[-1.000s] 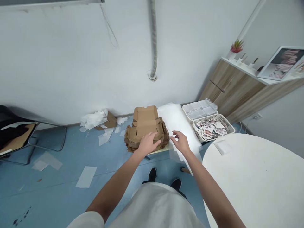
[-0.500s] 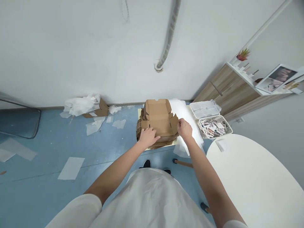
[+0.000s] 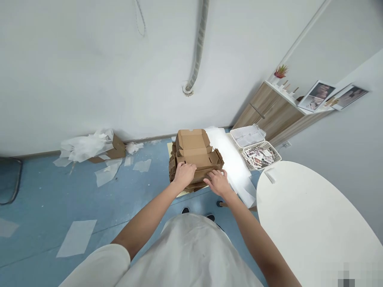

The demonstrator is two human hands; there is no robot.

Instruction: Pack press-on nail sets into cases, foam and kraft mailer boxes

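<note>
A part-folded brown cardboard box (image 3: 194,153) lies on a stack of flattened cardboard boxes (image 3: 172,167), its lid panel spread toward the wall. My left hand (image 3: 184,174) grips the front left of the box, fingers curled over the edge. At the front right, my right hand (image 3: 217,181) has its fingers bent over the front panel and its thumb on the near side. Side flaps stand up near the right corner. My hands partly hide the front panel.
White foam sheets (image 3: 229,153) lie right of the stack. Beyond are a basket of printed cards (image 3: 259,156), a round white table (image 3: 311,207) and a wooden cabinet (image 3: 278,113). Paper scraps (image 3: 77,238) and a cardboard carton (image 3: 115,150) lie on the blue floor.
My right hand has moved from the right side flap to the box's front panel. My left hand stays at the front left. The view has shifted to the right.
</note>
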